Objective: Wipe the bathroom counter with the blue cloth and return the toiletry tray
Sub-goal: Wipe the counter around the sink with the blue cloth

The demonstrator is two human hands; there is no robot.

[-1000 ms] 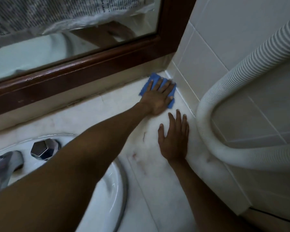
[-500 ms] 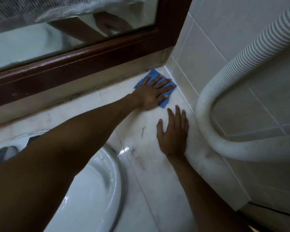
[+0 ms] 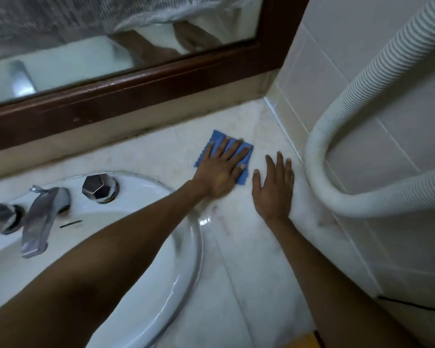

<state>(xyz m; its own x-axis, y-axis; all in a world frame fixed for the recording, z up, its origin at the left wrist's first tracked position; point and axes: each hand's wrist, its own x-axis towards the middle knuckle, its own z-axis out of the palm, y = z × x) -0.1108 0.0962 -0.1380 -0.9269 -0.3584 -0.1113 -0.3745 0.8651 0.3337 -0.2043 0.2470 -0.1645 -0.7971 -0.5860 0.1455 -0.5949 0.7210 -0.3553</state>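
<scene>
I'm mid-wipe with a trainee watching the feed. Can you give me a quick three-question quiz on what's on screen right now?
1. True or false: the left hand presses flat, fingers straight, on the folded blue cloth.
2. The right hand rests on:
A. the white basin rim
B. the pale marble counter
C. the chrome tap
3. Fill in: the hand nearer the white ribbed hose is the ___ hand.

Key: 1 true; 2 B; 3 right.
</scene>
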